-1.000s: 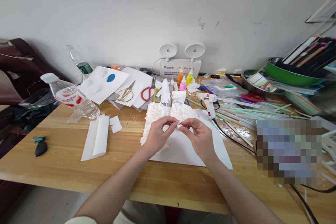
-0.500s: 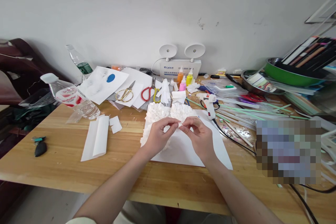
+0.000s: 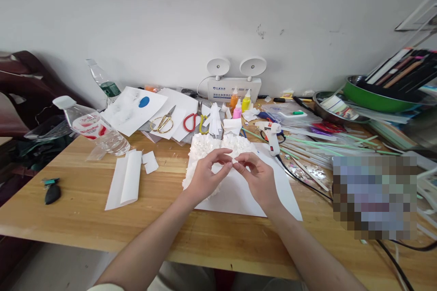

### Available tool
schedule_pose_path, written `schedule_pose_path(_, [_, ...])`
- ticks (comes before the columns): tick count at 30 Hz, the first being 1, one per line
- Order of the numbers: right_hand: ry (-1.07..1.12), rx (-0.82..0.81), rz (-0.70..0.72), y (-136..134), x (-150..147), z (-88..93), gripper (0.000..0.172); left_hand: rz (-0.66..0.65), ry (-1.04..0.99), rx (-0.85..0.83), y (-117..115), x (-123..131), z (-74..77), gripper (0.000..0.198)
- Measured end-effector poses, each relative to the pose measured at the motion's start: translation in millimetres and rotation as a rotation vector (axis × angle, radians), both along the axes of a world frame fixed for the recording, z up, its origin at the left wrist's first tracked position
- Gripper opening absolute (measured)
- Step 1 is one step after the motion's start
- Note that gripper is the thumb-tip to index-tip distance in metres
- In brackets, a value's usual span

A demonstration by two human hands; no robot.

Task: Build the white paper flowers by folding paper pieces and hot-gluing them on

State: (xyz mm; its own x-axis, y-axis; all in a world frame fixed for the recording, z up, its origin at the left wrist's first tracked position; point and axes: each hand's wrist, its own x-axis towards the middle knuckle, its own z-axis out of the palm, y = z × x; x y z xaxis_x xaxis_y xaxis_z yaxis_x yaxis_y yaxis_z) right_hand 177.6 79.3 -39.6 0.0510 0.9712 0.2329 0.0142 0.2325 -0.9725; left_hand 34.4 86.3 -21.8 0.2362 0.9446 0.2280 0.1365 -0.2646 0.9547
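Wooden table (image 3: 85,223) — white scrap (image 3: 233,161) half-hidden.

You pinch a tiny white piece (image 3: 234,161), mostly hidden from view, above a white sheet (image 3: 244,201) that lies flat before you. Ruffled white tufts (image 3: 204,145) crowd the sheet's left side and far middle, densely packed, with a narrow gap between two patches; smooth surface shows at the near right.

Tabletop (image 3: 170,177) passable between folded paper (image 3: 124,182) and left hand (image 3: 209,175); glue gun (image 3: 273,138) blocks right side; pixelated patch (image 3: 375,198) unclear.
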Motion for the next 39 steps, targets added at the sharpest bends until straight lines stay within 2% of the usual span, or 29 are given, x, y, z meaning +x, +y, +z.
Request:
schedule_pose_path(3, [0.132,-0.068,0.053,0.7,1.4,-0.4,0.008,-0.072,-0.103,-0.082,1.5,-0.7,1.1,0.030])
schedule_pose_path(7, [0.259,-0.133,0.089,2.1,2.2,-0.9,0.013,-0.150,-0.165,-0.128,4.1,-1.6,1.2,0.019])
schedule_pose_path(10, [0.200,-0.092,0.031,0.8,1.5,0.8,0.014,-0.132,-0.163,-0.122,5.1,-1.6,-0.1,0.017])
schedule_pose_path(15, [-0.016,0.089,-0.103,-3.6,0.5,3.5,0.013,-0.102,-0.136,-0.089,5.5,-1.9,-1.1,0.018])
schedule_pose_path(20, [-0.167,0.152,-0.110,-4.3,1.5,0.9,0.015,-0.085,-0.128,-0.065,5.4,-2.2,1.5,0.017])
schedule_pose_path(23, [-0.138,0.164,-0.084,-3.1,2.3,-0.7,0.015,-0.087,-0.124,-0.058,6.0,-2.6,2.5,0.017])
schedule_pose_path(29, [-0.037,0.073,0.027,-1.0,3.9,1.2,0.013,-0.131,-0.155,-0.080,7.8,-4.8,0.6,0.016])
schedule_pose_path(35, [0.037,0.011,0.048,-1.1,3.5,4.8,0.009,-0.143,-0.222,-0.131,5.9,-2.9,-0.8,0.030])
schedule_pose_path(39, [0.051,0.003,0.072,-1.1,2.1,4.3,0.009,-0.105,-0.203,-0.123,5.2,-0.8,-0.4,0.018])
